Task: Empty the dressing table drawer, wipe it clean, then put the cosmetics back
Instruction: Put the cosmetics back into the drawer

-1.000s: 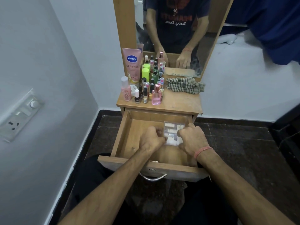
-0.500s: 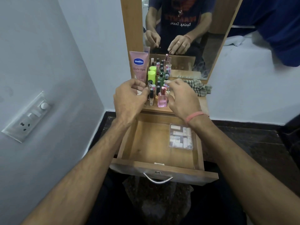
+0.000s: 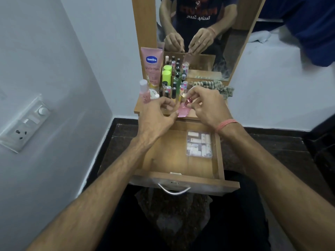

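- The right hand (image 3: 204,104) is pinching the shiny cap of a pink glass perfume bottle (image 3: 183,111) standing at the wooden worktop's (image 3: 192,115) front edge.
- The left hand (image 3: 157,118) is curling its fingers and touching the bottle's base with the thumb.
- A clear plastic box of small white tubes (image 3: 199,146) is lying in the open wooden drawer's (image 3: 174,162) right rear corner.

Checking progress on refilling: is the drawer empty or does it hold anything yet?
Not empty. The open drawer holds one clear plastic case of small white items at its right side; the rest is bare wood.
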The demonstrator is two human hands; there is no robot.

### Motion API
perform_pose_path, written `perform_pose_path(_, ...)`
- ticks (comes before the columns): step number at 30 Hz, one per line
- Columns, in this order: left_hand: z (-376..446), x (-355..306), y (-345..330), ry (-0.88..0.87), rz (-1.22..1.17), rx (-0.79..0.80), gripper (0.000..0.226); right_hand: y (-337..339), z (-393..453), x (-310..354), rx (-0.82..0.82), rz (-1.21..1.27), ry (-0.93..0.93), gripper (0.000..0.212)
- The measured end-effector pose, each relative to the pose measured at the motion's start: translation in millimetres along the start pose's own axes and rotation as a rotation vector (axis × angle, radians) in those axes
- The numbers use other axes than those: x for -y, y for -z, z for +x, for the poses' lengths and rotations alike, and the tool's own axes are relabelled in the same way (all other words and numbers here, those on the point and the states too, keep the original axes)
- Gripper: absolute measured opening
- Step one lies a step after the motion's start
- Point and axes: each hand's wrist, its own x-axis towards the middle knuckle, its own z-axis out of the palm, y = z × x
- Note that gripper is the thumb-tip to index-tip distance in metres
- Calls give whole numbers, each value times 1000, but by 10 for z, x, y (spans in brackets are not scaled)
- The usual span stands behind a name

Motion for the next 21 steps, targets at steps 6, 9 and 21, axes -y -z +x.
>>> perform_pose_path(6, -317, -31, -284, -34, 21, 277, 31, 230, -645, -277, 175, -2, -83, 23)
perform_pose_path(9, -494, -40, -502, -54, 77, 430, 26, 204, -955, -450, 259, -41, -136, 23)
perform_pose_path(21, -752, -36, -879, -43, 83, 624, 21, 106, -1359, -744, 325, -115, -207, 21)
